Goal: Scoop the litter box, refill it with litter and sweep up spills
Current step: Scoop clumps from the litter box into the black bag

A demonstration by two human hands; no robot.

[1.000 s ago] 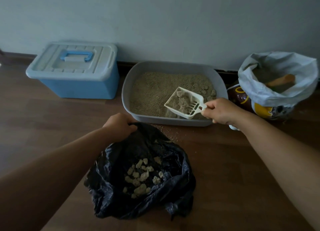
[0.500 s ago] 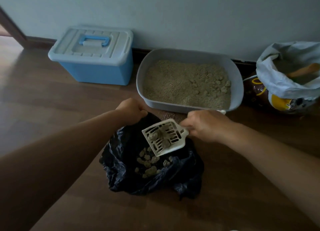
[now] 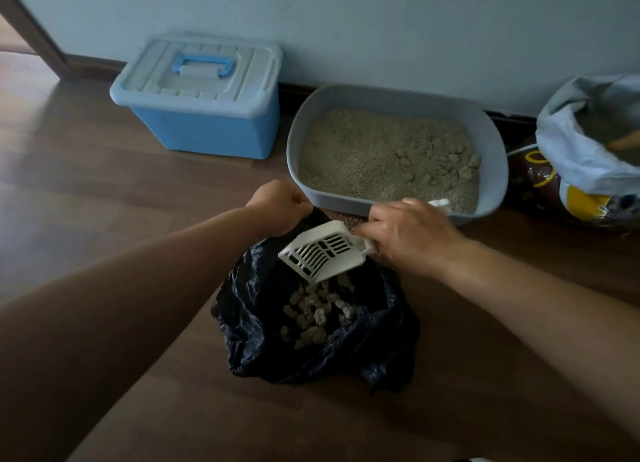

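- Right hand (image 3: 412,236) has its grip closed round the handle of the white scoop (image 3: 322,250); the handle's tail end pokes out the far side of the fist.
- Left hand (image 3: 280,203) has its grip bunched on the far rim of the black bag (image 3: 256,330), holding the mouth open.
- The scoop hangs just over the bag's mouth, open end tipped down toward the near left. The slots look clear, so I'd say this load is dumped. A pile of clumps (image 3: 318,309) sits in the bottom of the bag.
- The litter box (image 3: 298,143) is on the floor (image 3: 104,191) against the wall, just beyond the bag and a bit right. Its litter (image 3: 360,153) is fairly level on the left, with more lumps at the right end, so scooping isn't finished imo.
- Some spilled grains (image 3: 349,221) lie on the floor between box and bag. The open litter sack (image 3: 568,143) is far right, and a blue bin (image 3: 207,126) is far left.
- What can go wrong from here:
  - That bag is floppy and only one hand props it. If the rim slips, the mouth folds shut and the next load lands on the floor.
  - Every trip crosses bare floor, so loose grains can drop through the slots and add to the sweeping.
  - A scoop edge could snag the thin plastic and tear it.
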